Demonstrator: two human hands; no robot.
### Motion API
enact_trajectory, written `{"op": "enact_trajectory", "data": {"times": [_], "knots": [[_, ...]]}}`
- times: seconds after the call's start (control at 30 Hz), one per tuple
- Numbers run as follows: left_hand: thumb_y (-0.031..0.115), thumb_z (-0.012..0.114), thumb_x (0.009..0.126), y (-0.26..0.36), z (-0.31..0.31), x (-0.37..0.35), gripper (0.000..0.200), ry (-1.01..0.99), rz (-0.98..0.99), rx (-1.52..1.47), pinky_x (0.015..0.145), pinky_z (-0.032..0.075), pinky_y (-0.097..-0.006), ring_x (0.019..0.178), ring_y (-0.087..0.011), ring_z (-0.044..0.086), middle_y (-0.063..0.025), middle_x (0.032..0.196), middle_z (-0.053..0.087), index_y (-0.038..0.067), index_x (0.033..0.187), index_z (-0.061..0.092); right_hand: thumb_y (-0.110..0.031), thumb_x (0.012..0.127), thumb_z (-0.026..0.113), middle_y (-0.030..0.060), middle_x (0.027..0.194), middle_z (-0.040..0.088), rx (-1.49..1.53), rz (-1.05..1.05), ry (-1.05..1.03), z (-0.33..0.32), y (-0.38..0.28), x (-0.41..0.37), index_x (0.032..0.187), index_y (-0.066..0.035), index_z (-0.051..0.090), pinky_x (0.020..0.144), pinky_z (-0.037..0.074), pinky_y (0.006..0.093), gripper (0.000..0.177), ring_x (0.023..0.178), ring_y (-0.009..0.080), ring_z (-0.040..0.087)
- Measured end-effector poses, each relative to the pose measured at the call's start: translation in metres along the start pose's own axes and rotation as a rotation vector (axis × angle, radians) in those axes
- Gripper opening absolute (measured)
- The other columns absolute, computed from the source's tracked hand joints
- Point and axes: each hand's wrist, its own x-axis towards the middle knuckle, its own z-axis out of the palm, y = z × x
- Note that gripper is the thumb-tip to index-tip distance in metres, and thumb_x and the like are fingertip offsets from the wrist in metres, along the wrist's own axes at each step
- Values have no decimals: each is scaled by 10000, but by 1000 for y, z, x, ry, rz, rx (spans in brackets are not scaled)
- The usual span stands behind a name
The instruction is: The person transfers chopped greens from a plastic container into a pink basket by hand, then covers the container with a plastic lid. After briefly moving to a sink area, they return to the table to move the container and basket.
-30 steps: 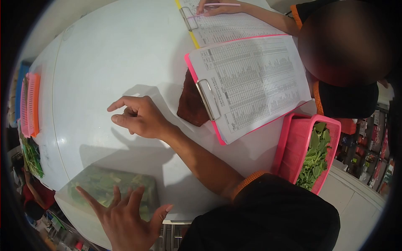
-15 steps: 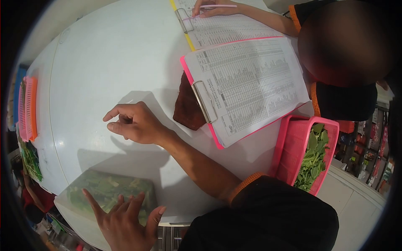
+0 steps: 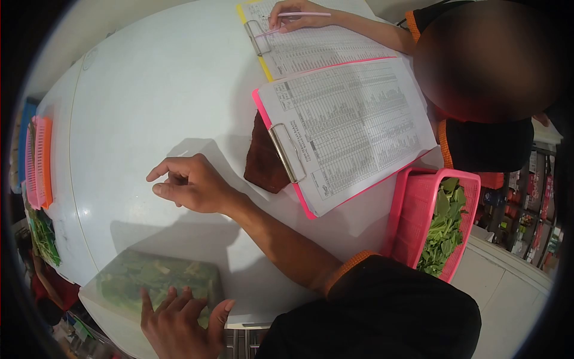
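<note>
My right hand is held over the white table, its thumb and index finger apart and the other fingers curled, with nothing visible between them. Below it, my left hand has its fingers spread at the lower edge of a clear plastic container or bag of green leaves. Its fingertips overlap this package; whether they press on it cannot be made out. Right of my right hand, a pink clipboard with printed sheets lies partly over a dark reddish-brown object.
A person's hand holds a pen over a yellow-edged clipboard. A pink basket with leaves stands at right. Pink and orange baskets and greens are at the left edge.
My left hand's index finger has drawn back from its outstretched position over the package, nearer the other fingers. My right hand keeps nearly the same pose. The view has shifted slightly.
</note>
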Motion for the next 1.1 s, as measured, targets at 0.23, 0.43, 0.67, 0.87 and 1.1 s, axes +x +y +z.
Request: {"op": "enact_trajectory", "data": {"times": [0.23,0.43,0.67,0.87,1.1], "knots": [[436,677,859,1,-5,1,402,-57,-35,-35,870,491,-474,804,-353,687,-148,852,716,45,795,748,-163,874,661,17,573,574,80,66,-15,-2,-4,-1,1099,-1,639,476,409,253,278,483,75,536],[458,629,892,4,-4,-2,421,-35,-27,30,1076,319,-579,964,-334,685,-158,923,723,60,829,753,-155,876,654,37,615,623,119,19,26,-5,-12,0,1234,5,576,482,429,238,400,484,64,536],[566,589,862,-7,28,-11,575,35,-127,-138,1150,75,-618,947,-439,663,-221,844,700,9,751,681,-159,858,683,43,792,687,-76,-37,24,-4,-7,2,1213,-8,606,616,483,248,393,576,42,549],[565,573,874,-2,20,-10,574,15,-116,-104,1133,133,-640,1011,-449,644,-244,882,701,18,761,702,-155,847,702,79,968,688,17,-143,91,0,2,3,1182,-2,627,832,481,305,375,767,101,612],[519,579,898,-5,12,-15,487,0,-49,-34,1127,152,-637,1022,-375,659,-197,942,711,51,931,712,-152,850,694,84,955,692,-35,-156,45,2,3,3,1184,-12,627,833,480,315,368,871,153,638]]}}
